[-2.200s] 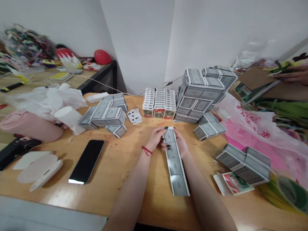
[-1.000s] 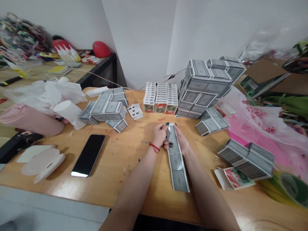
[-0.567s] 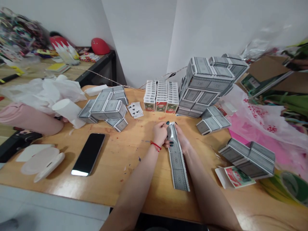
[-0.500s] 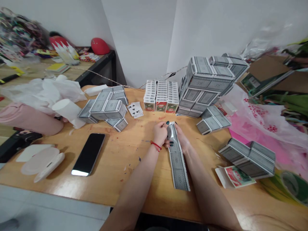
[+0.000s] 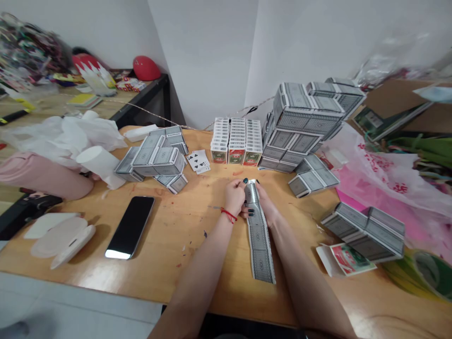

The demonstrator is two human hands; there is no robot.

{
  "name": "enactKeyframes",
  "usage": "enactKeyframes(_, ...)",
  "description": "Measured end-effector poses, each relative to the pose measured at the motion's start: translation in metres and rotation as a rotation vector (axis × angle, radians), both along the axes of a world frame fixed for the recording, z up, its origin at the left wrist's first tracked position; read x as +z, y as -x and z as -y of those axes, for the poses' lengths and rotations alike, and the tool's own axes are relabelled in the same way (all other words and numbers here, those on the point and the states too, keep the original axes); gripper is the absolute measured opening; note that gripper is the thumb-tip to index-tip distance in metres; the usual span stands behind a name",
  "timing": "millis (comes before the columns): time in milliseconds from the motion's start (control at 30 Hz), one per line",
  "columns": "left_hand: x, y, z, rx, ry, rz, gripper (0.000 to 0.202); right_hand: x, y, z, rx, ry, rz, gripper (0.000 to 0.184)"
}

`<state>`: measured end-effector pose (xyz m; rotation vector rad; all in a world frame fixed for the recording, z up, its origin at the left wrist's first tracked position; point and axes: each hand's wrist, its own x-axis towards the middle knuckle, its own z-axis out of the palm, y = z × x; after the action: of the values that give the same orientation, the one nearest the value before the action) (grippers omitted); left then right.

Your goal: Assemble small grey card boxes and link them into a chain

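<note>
A long strip of grey-backed playing cards (image 5: 260,240) lies on the wooden table (image 5: 176,235), running from the near edge away from me. Both hands hold its far end, which is curled up. My left hand (image 5: 235,196), with a red cord at the wrist, is closed on the left side of that end. My right hand (image 5: 265,205) grips the right side, dark-nailed fingers wrapped over the strip.
Wrapped card bricks lie at the left (image 5: 157,159), in a tall pile at the back right (image 5: 303,125) and at the right (image 5: 367,230). Boxed decks (image 5: 236,148), loose cards (image 5: 198,161), a phone (image 5: 130,227), an open card box (image 5: 344,260) and a pink bag (image 5: 381,181) surround them.
The far end of the strip has been bent upward between my hands, and the strip's near end has drawn a little toward them. A person's hand at the far right has left the view.
</note>
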<state>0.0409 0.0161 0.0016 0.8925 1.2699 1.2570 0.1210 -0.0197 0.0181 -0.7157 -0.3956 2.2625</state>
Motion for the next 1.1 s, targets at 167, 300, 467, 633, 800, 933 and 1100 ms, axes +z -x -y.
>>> enactKeyframes(167,0.004,0.007,0.002,-0.176,-0.07,-0.017,0.025,-0.003,-0.002,0.003,-0.09,-0.009,-0.074,0.049)
enactKeyframes(300,0.007,0.013,0.002,-0.291,-0.083,-0.021,0.027,-0.001,0.0,0.003,-0.139,-0.035,-0.097,0.045)
enactKeyframes(467,0.006,0.013,0.0,-0.351,-0.12,-0.1,0.028,-0.001,0.002,0.004,-0.238,-0.035,-0.067,0.041)
enactKeyframes(633,0.01,0.01,0.005,-0.347,-0.113,-0.08,0.028,0.003,0.002,0.002,-0.283,-0.072,-0.016,0.039)
enactKeyframes(800,0.022,0.018,0.009,-0.51,0.039,0.214,0.053,0.014,-0.014,-0.006,-0.638,-0.178,0.065,0.04)
enactKeyframes(933,0.03,0.027,0.015,-0.85,0.137,0.112,0.076,0.015,-0.034,-0.007,-0.889,-0.255,0.068,0.041)
enactKeyframes(1100,0.032,0.018,0.033,-0.882,-0.085,-0.355,0.091,0.009,-0.043,-0.007,-0.999,-0.265,0.128,0.049)
